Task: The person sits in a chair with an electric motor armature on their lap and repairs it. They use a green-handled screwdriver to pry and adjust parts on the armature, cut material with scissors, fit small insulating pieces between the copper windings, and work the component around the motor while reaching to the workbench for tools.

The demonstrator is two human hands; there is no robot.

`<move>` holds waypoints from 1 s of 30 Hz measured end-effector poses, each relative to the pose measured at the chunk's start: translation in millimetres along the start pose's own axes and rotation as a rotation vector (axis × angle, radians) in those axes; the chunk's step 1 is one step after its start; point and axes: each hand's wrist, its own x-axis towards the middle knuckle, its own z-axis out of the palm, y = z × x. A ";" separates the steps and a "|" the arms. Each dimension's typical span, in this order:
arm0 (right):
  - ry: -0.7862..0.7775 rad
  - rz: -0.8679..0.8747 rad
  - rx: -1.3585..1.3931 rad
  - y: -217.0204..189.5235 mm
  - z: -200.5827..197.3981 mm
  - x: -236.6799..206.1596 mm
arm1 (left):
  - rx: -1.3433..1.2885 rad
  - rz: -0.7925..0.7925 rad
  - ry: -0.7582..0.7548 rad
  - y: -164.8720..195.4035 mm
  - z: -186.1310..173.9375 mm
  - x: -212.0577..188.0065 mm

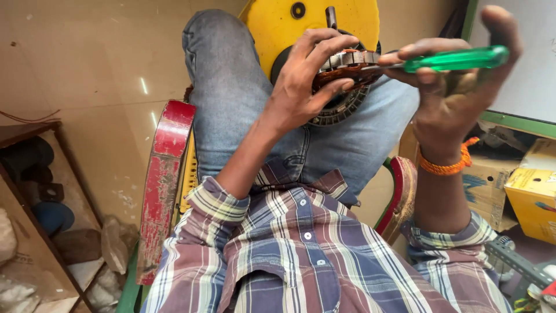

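motor stator (341, 66), copper windings in place, is held over the lap against a yellow disc (278, 26). left hand (304, 81) fingers are clamped on it; right hand (457, 87) fingers are closed round a green-handled screwdriver (452, 59), tip at the windings. work appears unfinished.

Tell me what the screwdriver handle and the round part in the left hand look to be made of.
Screwdriver handle: likely clear green plastic; it is see-through and glossy.
Round part, gripped by the left hand: seemingly bare grey metal along its toothed rim, with reddish-brown windings that look like copper wire; too blurred to be sure.
The right hand holds the screwdriver.
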 end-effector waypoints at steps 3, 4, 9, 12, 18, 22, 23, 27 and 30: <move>-0.047 -0.015 -0.007 4.5 9.3 7.7 | -0.027 -0.009 0.012 -6.6 9.7 -2.5; -0.048 -0.007 0.008 5.1 11.1 11.1 | -0.027 -0.017 0.018 -7.3 10.6 -3.5; -0.045 0.036 0.043 7.5 17.3 24.0 | -0.022 -0.054 0.007 -5.3 9.3 -4.5; -0.093 -0.009 0.031 13.8 24.7 28.0 | 0.009 -0.059 0.001 -4.3 8.9 -1.5; -0.217 -0.180 -0.181 32.3 20.6 28.6 | 0.040 -0.074 0.021 -6.9 16.9 0.8; -0.169 -0.201 -0.060 44.4 9.6 24.0 | 0.051 -0.049 -0.018 -10.6 22.9 3.6; -0.139 -0.215 -0.047 47.0 8.7 22.5 | 0.032 -0.044 -0.022 -11.0 23.8 4.1; -0.008 -0.272 -0.076 56.8 13.9 15.0 | 0.040 -0.036 0.013 -9.9 24.9 2.7; 0.041 -0.277 -0.016 64.3 21.3 7.4 | 0.054 -0.043 0.016 -9.0 24.1 -1.7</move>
